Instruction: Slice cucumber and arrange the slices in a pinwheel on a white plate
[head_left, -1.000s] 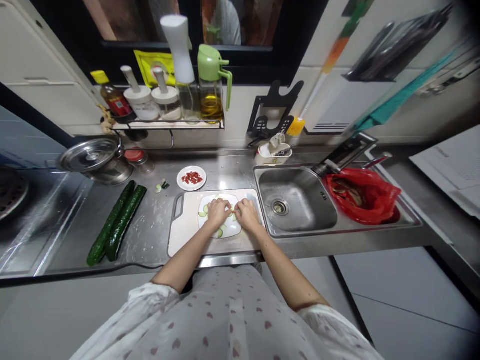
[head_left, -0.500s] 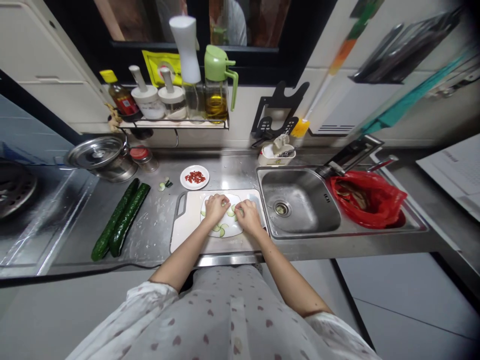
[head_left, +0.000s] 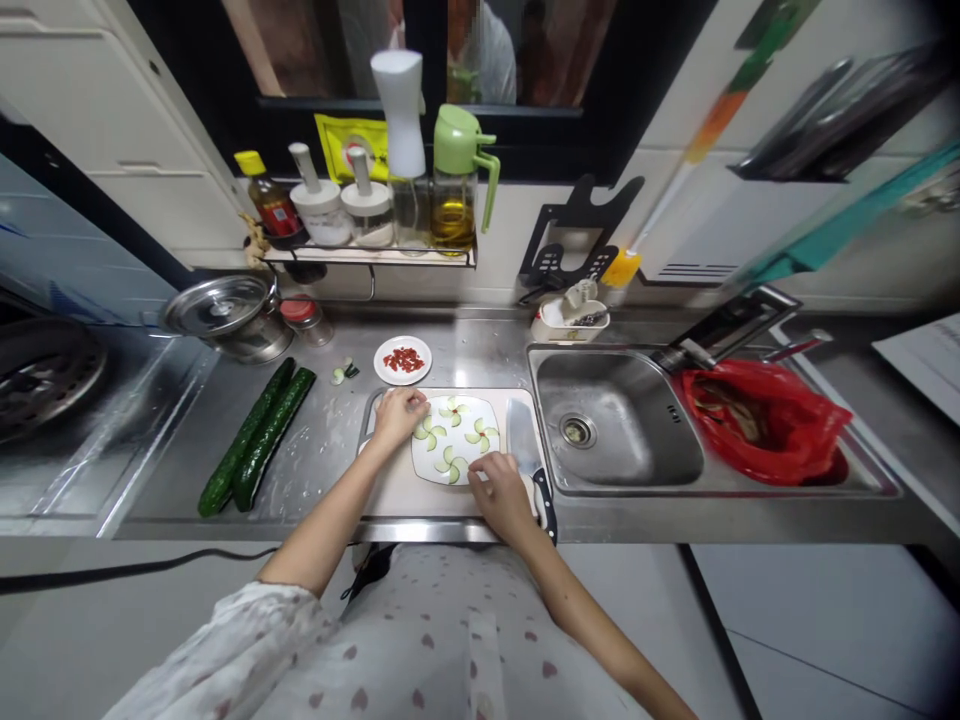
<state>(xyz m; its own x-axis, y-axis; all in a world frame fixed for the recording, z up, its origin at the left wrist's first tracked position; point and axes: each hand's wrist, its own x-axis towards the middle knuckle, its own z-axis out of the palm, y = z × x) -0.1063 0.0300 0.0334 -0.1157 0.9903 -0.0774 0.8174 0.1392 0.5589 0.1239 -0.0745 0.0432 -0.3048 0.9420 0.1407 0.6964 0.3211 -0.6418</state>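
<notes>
Through my remote feed, I see the left hand point(head_left: 400, 416) with fingers curled toward its thumb by the white plate's point(head_left: 427, 463) upper-left corner; I cannot tell if they pinch anything. The right hand point(head_left: 502, 490) is released, fingers loosely bent beside the lower-right edge. Green-edged slices point(head_left: 452, 465) form four pinwheels on the plate, atop the cutting board point(head_left: 397, 494).

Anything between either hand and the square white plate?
Nothing visible. The left hand is at the upper left corner of the plate, the right hand at its lower right. The knife lies right of it.
</notes>
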